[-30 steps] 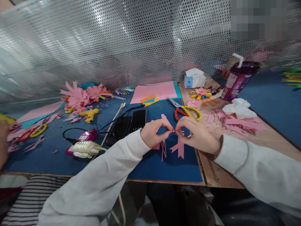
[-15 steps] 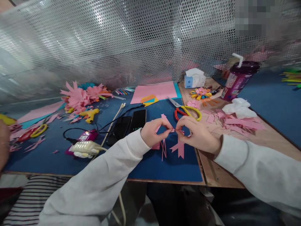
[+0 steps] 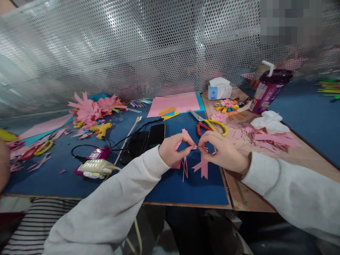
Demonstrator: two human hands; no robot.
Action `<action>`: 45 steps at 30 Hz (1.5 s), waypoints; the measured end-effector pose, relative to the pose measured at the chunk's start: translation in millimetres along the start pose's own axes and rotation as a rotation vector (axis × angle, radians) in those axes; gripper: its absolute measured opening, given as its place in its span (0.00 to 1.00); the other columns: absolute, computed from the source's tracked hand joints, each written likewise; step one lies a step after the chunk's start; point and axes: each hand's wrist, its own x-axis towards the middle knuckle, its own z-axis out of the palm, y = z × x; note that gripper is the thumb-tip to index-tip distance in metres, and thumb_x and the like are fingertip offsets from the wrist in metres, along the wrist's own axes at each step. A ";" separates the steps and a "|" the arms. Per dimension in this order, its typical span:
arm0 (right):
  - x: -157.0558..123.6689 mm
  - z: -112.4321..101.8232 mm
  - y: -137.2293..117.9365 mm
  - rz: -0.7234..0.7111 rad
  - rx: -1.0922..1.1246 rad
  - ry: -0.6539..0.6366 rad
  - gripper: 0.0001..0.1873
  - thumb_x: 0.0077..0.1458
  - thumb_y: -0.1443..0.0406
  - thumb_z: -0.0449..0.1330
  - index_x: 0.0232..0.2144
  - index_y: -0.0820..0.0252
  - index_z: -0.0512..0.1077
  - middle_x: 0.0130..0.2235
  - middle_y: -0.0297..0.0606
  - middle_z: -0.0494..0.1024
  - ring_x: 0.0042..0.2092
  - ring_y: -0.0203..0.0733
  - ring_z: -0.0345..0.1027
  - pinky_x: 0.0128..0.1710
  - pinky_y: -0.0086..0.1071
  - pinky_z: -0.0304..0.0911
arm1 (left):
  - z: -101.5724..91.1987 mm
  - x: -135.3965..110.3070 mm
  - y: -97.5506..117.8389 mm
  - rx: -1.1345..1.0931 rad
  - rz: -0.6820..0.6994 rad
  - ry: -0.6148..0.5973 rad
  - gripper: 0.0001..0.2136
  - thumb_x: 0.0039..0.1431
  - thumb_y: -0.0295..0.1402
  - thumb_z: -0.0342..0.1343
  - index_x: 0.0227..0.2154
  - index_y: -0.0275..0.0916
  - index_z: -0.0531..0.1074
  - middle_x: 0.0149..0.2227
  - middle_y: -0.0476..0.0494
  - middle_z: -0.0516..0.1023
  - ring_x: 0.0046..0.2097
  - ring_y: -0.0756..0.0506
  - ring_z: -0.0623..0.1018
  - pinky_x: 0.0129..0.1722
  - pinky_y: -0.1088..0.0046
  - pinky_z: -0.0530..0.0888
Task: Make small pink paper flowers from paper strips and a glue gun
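Note:
Close together over the blue tabletop, my left hand (image 3: 175, 150) and my right hand (image 3: 221, 150) each pinch a small piece of pink paper (image 3: 195, 147) between thumb and forefinger. Most of that piece is hidden by the fingertips. Beneath the hands lie pink paper strips (image 3: 203, 167), some thin and some with notched ends. Just beyond my right hand rest scissors (image 3: 209, 124) with one red and one yellow handle, blades pointing away. A dark phone (image 3: 156, 134) lies beside my left hand.
Pink scraps (image 3: 268, 138) and crumpled tissue (image 3: 270, 122) cover the wooden board at right, near a purple cup (image 3: 273, 91) with a straw. A yellow glue gun (image 3: 101, 130), paper flowers (image 3: 89, 108), a power strip (image 3: 97, 167) and cables are at left. Another person's arm (image 3: 3, 164) shows at the left edge.
My hands and the pink paper look unchanged. At the left edge, the other person's arm has shifted slightly.

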 end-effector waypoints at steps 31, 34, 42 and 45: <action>2.3 -0.8 -6.2 0.089 0.078 -0.037 0.07 0.51 0.74 0.54 0.29 0.58 0.63 0.29 0.33 0.68 0.32 0.36 0.63 0.33 0.31 0.61 | 5.5 -2.7 -2.6 -0.191 -0.197 -0.044 0.04 0.53 0.29 0.56 0.31 0.35 0.71 0.32 0.42 0.78 0.34 0.49 0.78 0.38 0.71 0.77; 1.9 -0.3 -5.4 0.098 0.102 -0.035 0.05 0.52 0.73 0.54 0.29 0.58 0.63 0.29 0.34 0.68 0.32 0.36 0.64 0.33 0.32 0.61 | 5.5 -2.3 -2.1 -0.210 -0.217 -0.052 0.03 0.53 0.29 0.55 0.30 0.35 0.71 0.31 0.43 0.78 0.33 0.49 0.78 0.37 0.72 0.77; 3.3 -7.9 0.6 0.186 0.217 -0.064 0.04 0.55 0.70 0.53 0.32 0.59 0.67 0.31 0.36 0.71 0.33 0.36 0.66 0.34 0.32 0.63 | 6.1 -1.5 -2.9 -0.321 -0.270 -0.027 0.02 0.54 0.28 0.54 0.30 0.35 0.69 0.29 0.43 0.78 0.32 0.49 0.79 0.37 0.71 0.77; 3.5 -8.7 1.6 0.204 0.246 -0.089 0.03 0.55 0.69 0.53 0.31 0.59 0.67 0.31 0.36 0.72 0.34 0.37 0.67 0.36 0.33 0.64 | 6.2 -0.9 -2.6 -0.307 -0.282 -0.021 0.02 0.54 0.29 0.54 0.30 0.35 0.69 0.29 0.43 0.78 0.32 0.49 0.79 0.37 0.71 0.77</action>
